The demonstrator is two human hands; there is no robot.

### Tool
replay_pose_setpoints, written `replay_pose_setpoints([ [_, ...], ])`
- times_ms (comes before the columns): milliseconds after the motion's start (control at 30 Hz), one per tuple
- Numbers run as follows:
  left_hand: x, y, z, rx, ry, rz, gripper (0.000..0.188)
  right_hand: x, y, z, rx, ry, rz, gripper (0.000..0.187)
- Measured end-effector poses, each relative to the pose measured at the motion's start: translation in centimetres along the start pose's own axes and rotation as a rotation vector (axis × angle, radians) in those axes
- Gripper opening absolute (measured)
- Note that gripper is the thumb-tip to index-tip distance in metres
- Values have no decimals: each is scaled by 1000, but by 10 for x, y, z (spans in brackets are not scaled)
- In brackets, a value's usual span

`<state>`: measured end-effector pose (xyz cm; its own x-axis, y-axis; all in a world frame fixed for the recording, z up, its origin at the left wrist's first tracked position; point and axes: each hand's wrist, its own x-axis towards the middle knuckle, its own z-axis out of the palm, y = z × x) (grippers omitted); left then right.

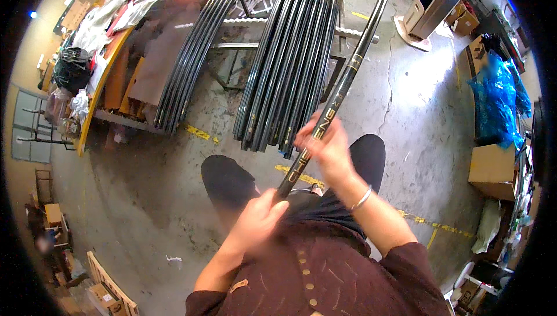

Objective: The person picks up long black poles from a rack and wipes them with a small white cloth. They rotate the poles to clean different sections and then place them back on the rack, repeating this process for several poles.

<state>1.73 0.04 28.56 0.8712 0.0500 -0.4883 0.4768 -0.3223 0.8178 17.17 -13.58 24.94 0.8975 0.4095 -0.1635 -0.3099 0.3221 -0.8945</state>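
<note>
A long glossy black pole (348,75) with gold lettering and thin gold bands slants across my lap, its far end up to the right. At its near end my left hand (259,217) is closed around it. Higher up the shaft my right hand (329,149) has its fingers wrapped on the pole, somewhat blurred; a silver bracelet (361,197) is on that wrist. Just beyond my knees, many similar black poles (290,55) lie side by side on a rack. A smaller row of black poles (200,55) rests to their left.
A ridged white bar (243,21) crosses the metal rack under the poles. At left stands a yellow-edged table (96,104) loaded with bags. Blue plastic sheeting (498,98) and a cardboard box (493,168) are at right. The concrete floor (418,142) has yellow tape marks.
</note>
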Motion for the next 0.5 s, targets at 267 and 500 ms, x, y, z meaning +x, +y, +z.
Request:
replay_pose_setpoints([
  [267,7,6,8,139,183,239,22,-38,35,24,-41,-46,89,46],
  [500,-3,12,2,239,185,217,20,45,-17,-18,141,183,-225,31],
])
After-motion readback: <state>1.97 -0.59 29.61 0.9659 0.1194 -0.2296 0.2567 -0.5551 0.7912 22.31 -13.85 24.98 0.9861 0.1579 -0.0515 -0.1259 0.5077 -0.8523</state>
